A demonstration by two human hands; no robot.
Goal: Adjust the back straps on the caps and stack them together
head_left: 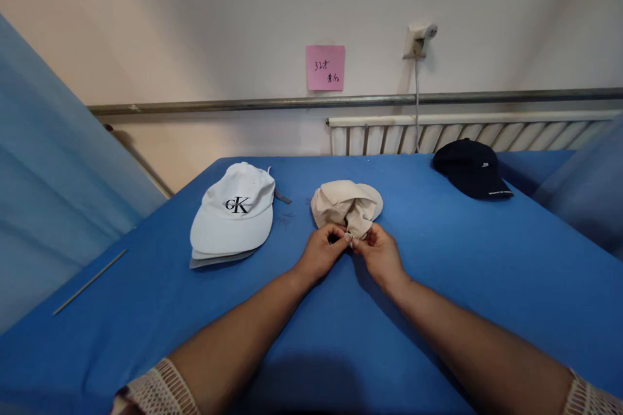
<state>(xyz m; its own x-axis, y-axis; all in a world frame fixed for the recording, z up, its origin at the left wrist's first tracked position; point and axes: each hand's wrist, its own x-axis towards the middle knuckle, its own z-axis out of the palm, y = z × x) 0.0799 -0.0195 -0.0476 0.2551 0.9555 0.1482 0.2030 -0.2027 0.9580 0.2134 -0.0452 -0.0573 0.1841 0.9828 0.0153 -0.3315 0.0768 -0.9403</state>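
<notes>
A beige cap [335,200] lies crumpled on the blue-covered table, its brim pointing toward the far right. At the cap's near edge, my left hand [325,249] pinches the fabric between thumb and fingers. My right hand [382,256] grips the same edge from the other side, and the two thumb tips nearly meet. A small shiny bit shows between the thumbs, too small to make out; it may be part of the strap. Both hands are closed on the cap.
Left of the hands, a white cap [238,207] with black letters sits on top of a grey brim. A dark navy cap [470,168] lies at the back right. A thin stick [90,282] rests near the left edge of the blue cover [311,337]. Blue curtains hang on both sides.
</notes>
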